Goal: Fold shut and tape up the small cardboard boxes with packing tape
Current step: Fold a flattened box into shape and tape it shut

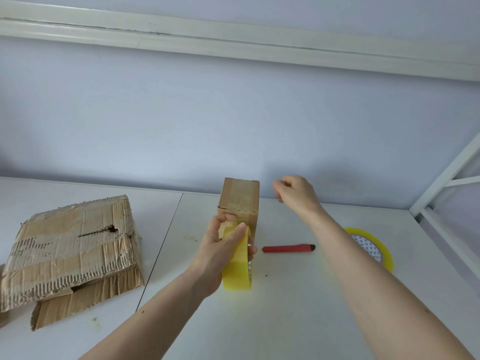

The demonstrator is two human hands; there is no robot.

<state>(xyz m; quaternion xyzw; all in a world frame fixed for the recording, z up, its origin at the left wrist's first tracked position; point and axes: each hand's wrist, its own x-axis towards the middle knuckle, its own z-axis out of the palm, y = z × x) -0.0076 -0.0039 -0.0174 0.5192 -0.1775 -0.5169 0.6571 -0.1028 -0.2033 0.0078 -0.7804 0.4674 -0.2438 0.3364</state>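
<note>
A small cardboard box (240,198) stands upright on the white table, its flaps folded shut and clear tape across its top. My left hand (220,245) grips a yellowish roll of packing tape (237,266) just in front of the box, thumb on the roll's upper edge against the box's front face. My right hand (296,193) hovers to the right of the box top with fingers curled; whether it pinches a strip of tape cannot be told.
A red utility knife (288,248) lies right of the box. A second tape roll (371,248) lies flat behind my right forearm. A large torn, flattened carton (70,248) covers the table's left. A white metal frame (446,198) borders the right edge.
</note>
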